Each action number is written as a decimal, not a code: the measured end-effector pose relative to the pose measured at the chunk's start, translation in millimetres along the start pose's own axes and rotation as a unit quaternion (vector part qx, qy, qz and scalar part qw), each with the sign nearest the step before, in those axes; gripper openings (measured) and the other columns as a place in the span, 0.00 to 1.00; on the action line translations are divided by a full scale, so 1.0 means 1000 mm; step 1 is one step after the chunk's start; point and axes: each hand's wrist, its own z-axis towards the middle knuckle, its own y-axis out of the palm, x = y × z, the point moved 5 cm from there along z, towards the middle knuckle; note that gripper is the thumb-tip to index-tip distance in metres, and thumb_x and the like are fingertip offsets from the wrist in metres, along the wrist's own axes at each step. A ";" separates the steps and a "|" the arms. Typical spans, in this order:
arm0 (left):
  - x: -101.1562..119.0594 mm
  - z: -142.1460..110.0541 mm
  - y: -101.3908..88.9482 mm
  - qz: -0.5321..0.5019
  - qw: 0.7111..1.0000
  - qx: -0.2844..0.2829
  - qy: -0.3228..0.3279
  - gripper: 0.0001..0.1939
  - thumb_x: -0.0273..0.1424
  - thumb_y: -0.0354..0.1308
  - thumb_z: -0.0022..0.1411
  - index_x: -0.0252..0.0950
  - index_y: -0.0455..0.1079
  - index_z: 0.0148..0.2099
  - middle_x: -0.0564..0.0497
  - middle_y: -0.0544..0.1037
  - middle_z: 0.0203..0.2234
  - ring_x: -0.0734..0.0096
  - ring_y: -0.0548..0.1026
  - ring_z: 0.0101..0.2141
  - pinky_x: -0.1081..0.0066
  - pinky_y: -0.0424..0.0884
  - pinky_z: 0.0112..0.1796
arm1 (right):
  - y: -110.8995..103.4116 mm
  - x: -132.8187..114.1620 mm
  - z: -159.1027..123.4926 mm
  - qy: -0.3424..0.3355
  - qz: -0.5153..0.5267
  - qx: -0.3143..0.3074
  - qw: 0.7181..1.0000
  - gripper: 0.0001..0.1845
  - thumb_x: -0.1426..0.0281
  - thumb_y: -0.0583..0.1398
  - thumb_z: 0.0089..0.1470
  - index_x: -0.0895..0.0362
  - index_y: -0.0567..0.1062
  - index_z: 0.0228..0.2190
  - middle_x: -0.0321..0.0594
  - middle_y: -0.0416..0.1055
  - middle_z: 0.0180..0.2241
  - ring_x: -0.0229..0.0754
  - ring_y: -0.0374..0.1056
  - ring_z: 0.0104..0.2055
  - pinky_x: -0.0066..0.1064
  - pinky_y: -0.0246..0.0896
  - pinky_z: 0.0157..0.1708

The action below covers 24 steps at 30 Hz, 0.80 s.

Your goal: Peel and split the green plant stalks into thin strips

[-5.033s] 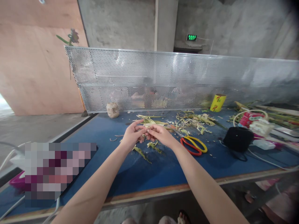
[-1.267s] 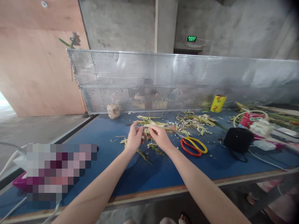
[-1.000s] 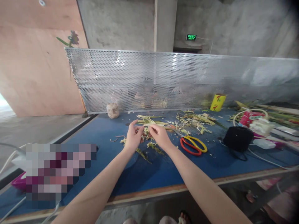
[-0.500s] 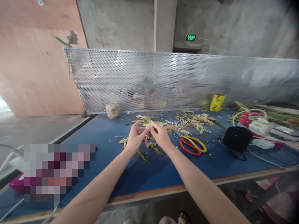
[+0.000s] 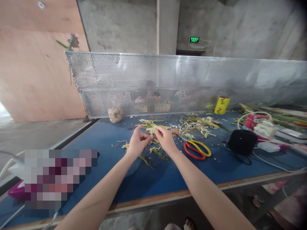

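My left hand (image 5: 139, 141) and my right hand (image 5: 165, 138) meet above the middle of the blue table. Thumb and fingertips of the left are pinched together beside the right hand's fingers. The right hand is closed in a pinch too. What lies between the fingertips is too small to make out; pale strips of plant stalk (image 5: 150, 129) show just behind them. Green, bristly plant tips (image 5: 146, 160) lie under and in front of the hands. Scissors (image 5: 198, 150) with one red and one yellow handle rest right of my right hand, blades toward the scraps.
Plant peelings (image 5: 203, 123) are heaped behind the scissors. Farther back stand a yellow roll (image 5: 222, 105) and a whitish lump (image 5: 114, 115), before a perforated metal screen (image 5: 134, 73). A black pouch (image 5: 242, 142), cables and long stalks lie at right. People show dimly through the screen.
My left hand has shifted slightly left and down, its fingertips still close to the right hand's. The right hand stays nearly in place. The scissors and scraps lie as before.
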 end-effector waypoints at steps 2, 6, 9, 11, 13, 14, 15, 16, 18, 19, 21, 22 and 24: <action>-0.002 -0.001 0.004 -0.004 0.999 -0.031 -0.019 0.39 0.30 0.62 0.44 0.31 0.47 0.55 0.58 0.69 0.17 0.82 0.62 0.12 0.81 0.58 0.11 | -0.001 -0.001 0.000 0.000 0.001 0.000 1.000 0.13 0.65 0.47 0.52 0.55 0.58 0.19 0.32 0.55 0.16 0.35 0.54 0.18 0.25 0.47 0.20; -0.005 -0.002 0.012 -0.009 0.995 -0.091 -0.032 0.39 0.29 0.61 0.44 0.31 0.46 0.55 0.57 0.69 0.19 0.81 0.63 0.14 0.82 0.58 0.12 | -0.001 -0.001 0.001 0.002 0.006 -0.004 1.000 0.13 0.66 0.47 0.52 0.56 0.60 0.20 0.32 0.57 0.16 0.35 0.56 0.19 0.25 0.48 0.21; -0.006 -0.003 0.013 0.009 0.994 -0.103 -0.031 0.39 0.31 0.61 0.43 0.32 0.47 0.55 0.57 0.67 0.21 0.80 0.64 0.16 0.81 0.58 0.12 | -0.001 0.000 0.001 0.001 0.008 -0.006 1.000 0.12 0.65 0.47 0.52 0.56 0.60 0.20 0.32 0.57 0.16 0.35 0.56 0.19 0.25 0.48 0.21; -0.005 -0.002 0.010 0.030 0.996 -0.081 -0.031 0.39 0.33 0.62 0.43 0.34 0.47 0.55 0.56 0.66 0.24 0.81 0.64 0.18 0.82 0.58 0.12 | 0.000 -0.001 0.001 -0.004 0.010 -0.013 1.000 0.12 0.66 0.47 0.52 0.56 0.59 0.20 0.31 0.55 0.16 0.34 0.54 0.18 0.25 0.46 0.20; -0.004 -0.001 0.006 0.049 0.997 -0.051 -0.032 0.40 0.35 0.62 0.42 0.36 0.47 0.55 0.54 0.66 0.27 0.82 0.64 0.19 0.82 0.58 0.12 | -0.001 -0.003 0.000 -0.011 0.009 -0.017 1.000 0.13 0.66 0.47 0.52 0.56 0.59 0.19 0.31 0.53 0.16 0.33 0.51 0.18 0.24 0.44 0.19; -0.003 -0.001 0.004 0.051 0.998 -0.035 -0.030 0.40 0.36 0.62 0.43 0.36 0.47 0.55 0.53 0.65 0.29 0.82 0.65 0.19 0.82 0.59 0.12 | -0.001 -0.004 0.000 -0.014 0.008 -0.016 1.000 0.13 0.66 0.48 0.52 0.56 0.59 0.19 0.31 0.52 0.16 0.33 0.50 0.18 0.24 0.44 0.19; -0.002 0.000 0.003 0.045 0.998 -0.020 -0.026 0.38 0.36 0.60 0.45 0.36 0.47 0.56 0.52 0.65 0.30 0.81 0.66 0.20 0.82 0.59 0.13 | -0.002 -0.005 0.000 -0.016 0.007 -0.015 1.000 0.13 0.67 0.47 0.52 0.56 0.58 0.18 0.31 0.51 0.16 0.33 0.50 0.18 0.25 0.43 0.19; -0.002 0.000 0.002 0.033 0.999 -0.006 -0.020 0.36 0.37 0.58 0.48 0.36 0.46 0.56 0.52 0.65 0.30 0.79 0.67 0.22 0.82 0.60 0.13 | -0.002 -0.005 -0.001 -0.017 0.006 -0.013 1.000 0.13 0.67 0.47 0.52 0.56 0.58 0.18 0.31 0.51 0.16 0.33 0.50 0.18 0.25 0.43 0.19; -0.002 0.001 0.001 0.018 1.000 0.021 -0.005 0.29 0.39 0.51 0.54 0.36 0.46 0.56 0.52 0.66 0.29 0.77 0.69 0.23 0.81 0.60 0.13 | 0.000 -0.006 -0.001 -0.017 0.008 -0.016 1.000 0.13 0.67 0.47 0.52 0.56 0.58 0.18 0.31 0.52 0.16 0.33 0.50 0.18 0.25 0.44 0.19; -0.003 0.002 0.000 0.024 0.999 0.034 0.004 0.27 0.39 0.47 0.56 0.37 0.47 0.55 0.52 0.66 0.27 0.77 0.68 0.21 0.81 0.59 0.13 | 0.001 -0.006 -0.001 -0.018 0.008 -0.020 1.000 0.13 0.67 0.47 0.52 0.56 0.59 0.19 0.31 0.52 0.15 0.33 0.50 0.18 0.25 0.44 0.19; -0.004 0.002 -0.001 0.065 0.996 0.062 0.026 0.23 0.39 0.43 0.59 0.38 0.48 0.55 0.55 0.65 0.23 0.80 0.65 0.15 0.80 0.58 0.13 | 0.006 -0.006 -0.002 -0.021 0.010 -0.032 0.999 0.13 0.67 0.47 0.52 0.56 0.60 0.19 0.31 0.53 0.15 0.34 0.51 0.17 0.25 0.46 0.19; -0.005 0.002 -0.002 0.088 0.993 0.072 0.036 0.22 0.39 0.41 0.60 0.38 0.49 0.54 0.56 0.65 0.20 0.81 0.63 0.14 0.79 0.58 0.14 | 0.008 -0.005 -0.002 -0.023 0.011 -0.038 0.999 0.13 0.67 0.47 0.52 0.56 0.60 0.19 0.31 0.54 0.16 0.34 0.52 0.18 0.25 0.47 0.19; -0.006 0.001 -0.001 0.125 0.988 0.080 0.048 0.20 0.39 0.40 0.60 0.37 0.50 0.53 0.58 0.64 0.16 0.80 0.61 0.13 0.78 0.59 0.16 | 0.012 -0.005 -0.002 -0.026 0.013 -0.043 0.999 0.13 0.67 0.47 0.52 0.55 0.59 0.19 0.32 0.55 0.17 0.34 0.54 0.19 0.26 0.49 0.20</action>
